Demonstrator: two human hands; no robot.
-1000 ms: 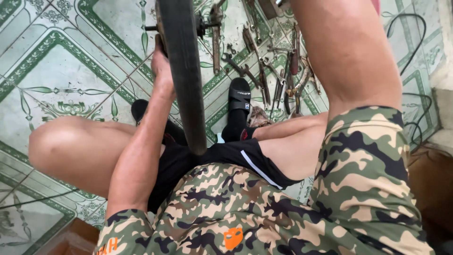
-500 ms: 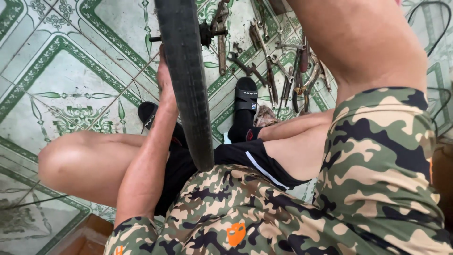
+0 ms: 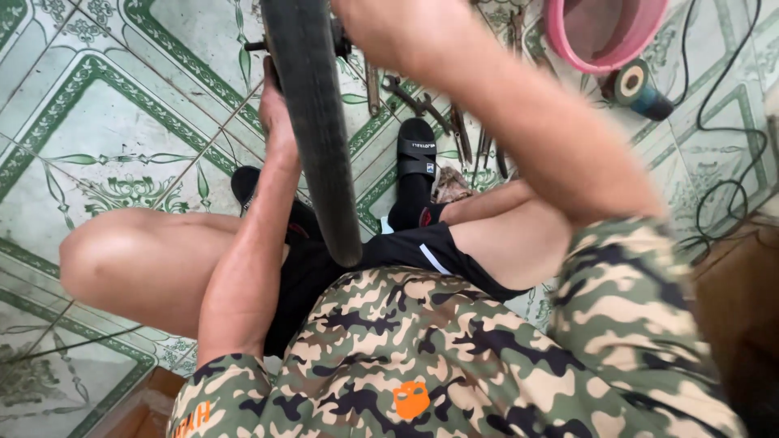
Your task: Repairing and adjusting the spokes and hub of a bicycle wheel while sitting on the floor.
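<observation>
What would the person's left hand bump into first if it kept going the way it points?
Probably the axle end sticking out beside the black tyre. The left hand already lies against the tyre, fingers aimed up toward it; depth is hard to judge.

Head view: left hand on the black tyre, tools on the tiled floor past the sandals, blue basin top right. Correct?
Not quite: the basin at top right is pink, not blue, as the head view shows. The rest holds: the left hand rests against the black tyre, and the tools lie on the tiled floor past the sandals.
</observation>
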